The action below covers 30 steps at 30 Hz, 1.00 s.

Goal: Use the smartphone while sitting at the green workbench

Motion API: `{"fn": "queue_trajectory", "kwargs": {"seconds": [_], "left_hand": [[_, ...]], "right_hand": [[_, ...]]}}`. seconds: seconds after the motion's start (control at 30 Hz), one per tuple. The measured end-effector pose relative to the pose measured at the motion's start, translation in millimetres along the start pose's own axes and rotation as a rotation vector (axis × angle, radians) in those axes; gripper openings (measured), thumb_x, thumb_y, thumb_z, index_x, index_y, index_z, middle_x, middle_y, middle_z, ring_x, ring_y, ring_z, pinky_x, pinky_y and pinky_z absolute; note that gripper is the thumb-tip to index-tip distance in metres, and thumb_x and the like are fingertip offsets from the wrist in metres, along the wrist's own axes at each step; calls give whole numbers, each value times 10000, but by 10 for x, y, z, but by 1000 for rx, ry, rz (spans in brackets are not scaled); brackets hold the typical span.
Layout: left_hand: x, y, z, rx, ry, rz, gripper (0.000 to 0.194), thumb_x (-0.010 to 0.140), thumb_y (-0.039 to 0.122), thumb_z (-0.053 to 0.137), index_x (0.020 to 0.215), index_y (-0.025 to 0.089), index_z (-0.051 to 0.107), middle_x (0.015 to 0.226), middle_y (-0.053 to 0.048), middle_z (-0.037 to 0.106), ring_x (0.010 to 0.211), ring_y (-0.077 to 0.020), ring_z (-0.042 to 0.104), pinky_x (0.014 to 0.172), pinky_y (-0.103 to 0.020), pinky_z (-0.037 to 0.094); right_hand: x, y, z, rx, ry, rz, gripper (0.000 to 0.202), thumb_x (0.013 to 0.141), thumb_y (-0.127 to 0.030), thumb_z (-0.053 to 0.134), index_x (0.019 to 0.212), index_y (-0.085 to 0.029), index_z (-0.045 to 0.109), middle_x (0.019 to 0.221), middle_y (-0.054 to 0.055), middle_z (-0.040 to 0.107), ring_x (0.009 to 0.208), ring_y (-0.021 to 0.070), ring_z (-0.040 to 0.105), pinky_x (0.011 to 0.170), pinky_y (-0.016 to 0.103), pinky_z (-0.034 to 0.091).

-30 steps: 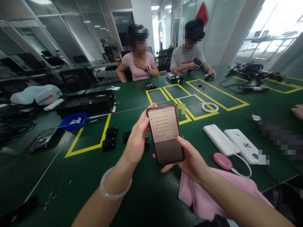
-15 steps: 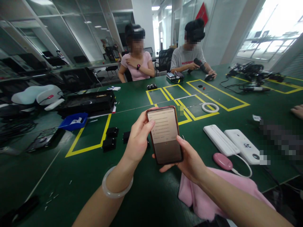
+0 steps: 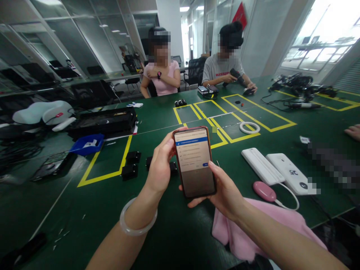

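A smartphone (image 3: 196, 163) in a reddish case is held upright above the green table (image 3: 112, 213), between my two hands. My left hand (image 3: 160, 161) grips its left side, thumb along the edge and a bracelet on the wrist. My right hand (image 3: 225, 187) holds the lower right, with the thumb at the screen's right edge by a small blue button and fingers behind. On the lit screen are lines of text, too small to read, and a blue highlighted row. Several small black blocks (image 3: 129, 171) lie beyond my left forearm, partly hidden by it.
To the right are two white power banks (image 3: 263, 166), a pink oval device (image 3: 264, 191) and a pink cloth (image 3: 261, 228). A blue tray (image 3: 87, 145) sits left; a tape roll (image 3: 249, 128) lies among yellow outlines. Two people (image 3: 161, 75) sit opposite; another person's hand (image 3: 353, 132) shows at right.
My left thumb has moved off the screen to the phone's left edge. A blue row and a blue button now show on the screen.
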<state>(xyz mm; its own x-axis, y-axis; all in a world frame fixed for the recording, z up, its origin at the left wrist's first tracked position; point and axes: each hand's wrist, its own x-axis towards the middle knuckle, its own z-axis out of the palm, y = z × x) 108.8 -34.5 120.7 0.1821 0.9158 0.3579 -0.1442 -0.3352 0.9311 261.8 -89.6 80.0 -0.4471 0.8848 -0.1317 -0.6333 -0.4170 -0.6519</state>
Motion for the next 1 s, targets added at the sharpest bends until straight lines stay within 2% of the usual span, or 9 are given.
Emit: {"fn": "queue_trajectory", "kwargs": {"seconds": [0.2,0.43,0.63,0.83,0.93,1.0], "left_hand": [[-5,-2,-9,-7,-10,-14,445,997,405,369,1328,199,583,1331,-58,633,1256,-262,567,1030,-396,472],[-23,8,-40,15,-28,-46,456,1003,423,371,1363,213,555,1359,-49,621,1278,-253,552,1048,-385,450],[-38,26,-85,27,-35,-74,476,1004,447,357,1385,219,527,1392,-52,598,1298,-263,537,1057,-404,438],[-107,70,-98,40,-60,-69,454,1013,404,365,1402,219,509,1422,-53,566,1311,-270,515,1067,-414,430],[-212,65,-166,99,-75,-70,460,1023,404,354,1418,215,494,1438,-66,540,1303,-272,503,1045,-405,439],[-332,42,-285,172,-85,-83,470,1028,418,345,1444,233,461,1416,-73,546,1260,-260,523,1025,-398,444]], "right_hand": [[24,8,-5,-10,-3,-5,454,936,-478,520,1223,-152,654,1075,160,746,858,294,748,527,355,626],[-21,14,-26,21,-36,0,506,947,-542,473,1275,-189,626,1155,153,725,919,309,739,572,379,632],[-30,8,1,32,-46,36,496,975,-518,416,1286,-188,617,1150,150,727,926,306,735,575,379,629],[-11,-8,61,33,-59,61,506,997,-510,352,1285,-188,615,1176,160,717,931,304,737,574,381,627],[-13,-36,102,28,-45,81,499,998,-504,345,1286,-198,614,1156,157,726,923,307,741,577,398,629],[-27,-64,124,13,-25,96,496,991,-506,359,1282,-196,616,1150,159,729,931,317,740,583,408,631]]}}
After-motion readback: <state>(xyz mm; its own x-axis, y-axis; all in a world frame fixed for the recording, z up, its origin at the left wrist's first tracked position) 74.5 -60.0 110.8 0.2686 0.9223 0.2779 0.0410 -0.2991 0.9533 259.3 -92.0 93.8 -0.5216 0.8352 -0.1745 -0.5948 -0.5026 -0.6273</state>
